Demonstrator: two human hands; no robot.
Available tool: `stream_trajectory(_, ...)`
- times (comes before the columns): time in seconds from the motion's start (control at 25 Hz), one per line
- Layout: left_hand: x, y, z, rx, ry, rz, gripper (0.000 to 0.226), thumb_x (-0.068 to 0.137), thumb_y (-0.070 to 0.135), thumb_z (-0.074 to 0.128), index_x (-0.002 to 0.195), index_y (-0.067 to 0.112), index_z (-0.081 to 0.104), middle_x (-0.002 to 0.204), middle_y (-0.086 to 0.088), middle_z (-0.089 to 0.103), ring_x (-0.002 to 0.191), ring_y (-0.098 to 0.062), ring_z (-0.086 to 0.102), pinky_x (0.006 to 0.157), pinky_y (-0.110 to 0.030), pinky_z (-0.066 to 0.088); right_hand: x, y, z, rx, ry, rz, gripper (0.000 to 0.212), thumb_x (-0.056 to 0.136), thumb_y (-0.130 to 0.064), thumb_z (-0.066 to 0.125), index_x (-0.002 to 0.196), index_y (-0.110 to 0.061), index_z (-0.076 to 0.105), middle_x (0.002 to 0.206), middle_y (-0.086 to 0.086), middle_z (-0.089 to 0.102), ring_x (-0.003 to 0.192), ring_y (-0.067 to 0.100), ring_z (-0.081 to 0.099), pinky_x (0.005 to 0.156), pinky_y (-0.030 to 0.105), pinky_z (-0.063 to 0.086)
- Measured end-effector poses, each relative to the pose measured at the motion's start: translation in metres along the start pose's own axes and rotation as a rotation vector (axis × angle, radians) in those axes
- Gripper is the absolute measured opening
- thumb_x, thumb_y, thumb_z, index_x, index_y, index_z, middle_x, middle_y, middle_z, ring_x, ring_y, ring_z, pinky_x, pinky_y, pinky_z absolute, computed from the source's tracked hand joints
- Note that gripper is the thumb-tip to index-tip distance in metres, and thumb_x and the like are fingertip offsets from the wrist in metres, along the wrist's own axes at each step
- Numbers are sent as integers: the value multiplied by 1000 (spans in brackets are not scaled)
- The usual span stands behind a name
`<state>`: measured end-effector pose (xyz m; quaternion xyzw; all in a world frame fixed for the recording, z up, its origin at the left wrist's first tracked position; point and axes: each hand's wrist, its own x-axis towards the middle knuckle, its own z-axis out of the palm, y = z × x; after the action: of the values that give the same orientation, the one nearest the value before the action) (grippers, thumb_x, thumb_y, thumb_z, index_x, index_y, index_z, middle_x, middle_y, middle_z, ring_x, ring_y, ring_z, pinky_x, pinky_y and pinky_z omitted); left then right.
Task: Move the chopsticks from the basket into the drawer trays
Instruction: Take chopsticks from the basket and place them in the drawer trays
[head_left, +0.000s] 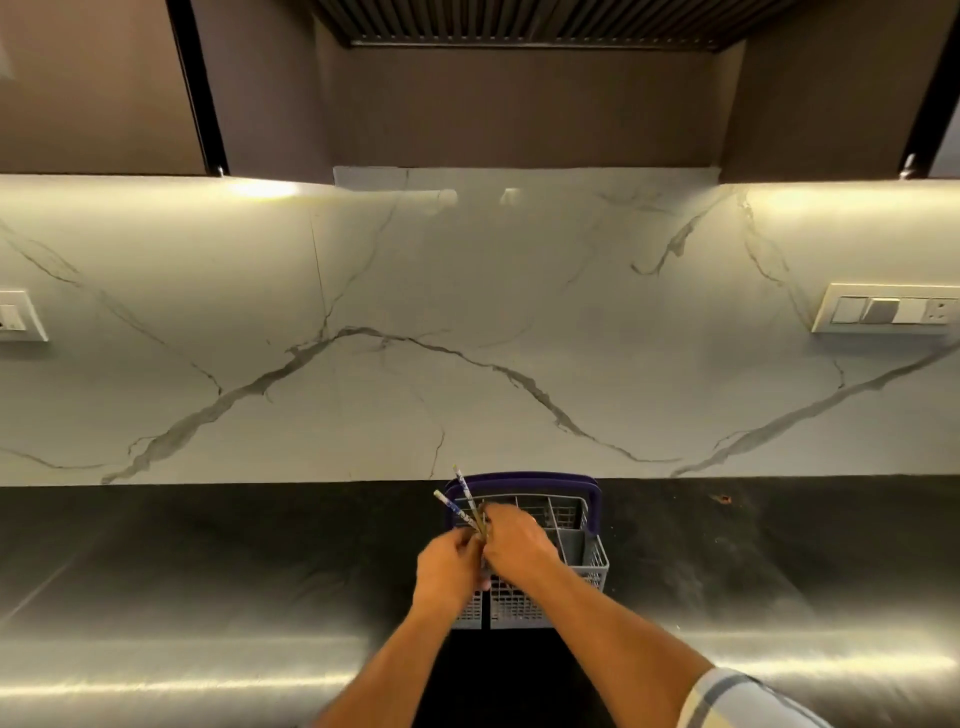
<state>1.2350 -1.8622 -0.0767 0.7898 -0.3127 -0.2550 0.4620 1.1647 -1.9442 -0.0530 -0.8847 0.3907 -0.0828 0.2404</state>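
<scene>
A grey plastic cutlery basket (582, 556) with a purple handle (530, 477) stands on the dark counter, at the middle of the view. Two chopsticks (464, 491) with blue-and-white patterned tops stick up and to the left from the basket's left side. My left hand (451, 566) and my right hand (514, 543) meet over the basket's left part, and both grip the lower ends of the chopsticks. The sticks' lower ends are hidden by my fingers. No drawer or tray is in view.
The dark polished counter (208, 597) runs left and right of the basket. A white marble backsplash (467, 338) rises behind it, with a switch plate (883, 307) at right and another (15, 314) at the left edge. Dark cabinets and a hood hang above.
</scene>
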Motion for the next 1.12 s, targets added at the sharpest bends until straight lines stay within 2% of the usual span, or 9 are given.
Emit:
stream_trajectory(0.16, -3, -3, 15, -145, 20, -81, 17, 103, 23, 47, 108, 23, 63, 86, -4, 69, 61, -10, 62, 46, -16, 46, 9, 11, 13, 38, -21, -59, 13, 96, -18, 49, 96, -23, 62, 96, 1, 61, 89, 18, 63, 84, 36, 56)
stream_trajectory(0.32, -3, 5, 8, -147, 81, -67, 25, 102, 25, 47, 97, 18, 70, 77, -6, 71, 54, -11, 63, 46, -19, 50, 5, 15, 7, 127, 47, -121, 19, 98, -24, 51, 106, -23, 68, 101, -1, 67, 87, 11, 65, 83, 30, 57)
stream_trajectory(0.48, -14, 35, -10, -269, 44, 13, 25, 102, 24, 49, 94, 19, 72, 65, -2, 69, 47, -11, 62, 53, -27, 51, -15, 7, -22, 221, 244, -212, 19, 95, -24, 57, 108, -26, 71, 99, -7, 71, 87, 4, 65, 84, 24, 55)
stream_trajectory(0.6, -29, 64, -32, -310, 18, 139, 20, 101, 27, 53, 100, 24, 73, 82, -3, 76, 58, -15, 72, 48, -19, 49, -33, -4, -54, 404, 364, -237, 17, 93, -18, 64, 106, -22, 73, 97, -10, 71, 84, 1, 66, 80, 14, 53)
stream_trajectory(0.72, -52, 88, -53, -288, -27, 244, 22, 101, 31, 52, 105, 26, 72, 85, 0, 78, 64, -21, 74, 51, -24, 52, -50, -15, -84, 635, 334, -214, 15, 89, -18, 70, 102, -21, 76, 94, -10, 75, 84, 5, 71, 84, 23, 58)
stream_trajectory(0.8, -69, 103, -64, -222, -40, 314, 22, 101, 30, 51, 105, 26, 72, 83, 2, 78, 63, -21, 73, 59, -38, 56, -65, -25, -102, 749, 294, -216, 13, 88, -18, 72, 99, -21, 78, 90, -6, 77, 83, 8, 73, 83, 30, 60)
stream_trajectory(0.88, -83, 116, -74, -150, -28, 381, 21, 101, 28, 51, 103, 25, 72, 80, 1, 78, 61, -20, 73, 64, -46, 58, -80, -34, -118, 823, 282, -242, 12, 88, -17, 72, 97, -20, 79, 88, -4, 78, 83, 11, 74, 83, 31, 60)
stream_trajectory(0.96, -100, 131, -83, -67, -17, 442, 20, 100, 27, 52, 101, 24, 72, 83, 3, 78, 62, -17, 74, 66, -43, 59, -100, -42, -135, 885, 266, -260, 12, 88, -17, 71, 96, -18, 79, 88, -1, 78, 84, 13, 73, 81, 29, 60)
stream_trajectory(1.12, -129, 151, -96, 92, -54, 525, 19, 99, 28, 54, 98, 22, 72, 89, 9, 75, 63, -10, 74, 69, -22, 59, -135, -50, -155, 1047, 186, -220, 11, 88, -19, 70, 94, -15, 79, 88, 6, 77, 85, 19, 72, 82, 34, 59)
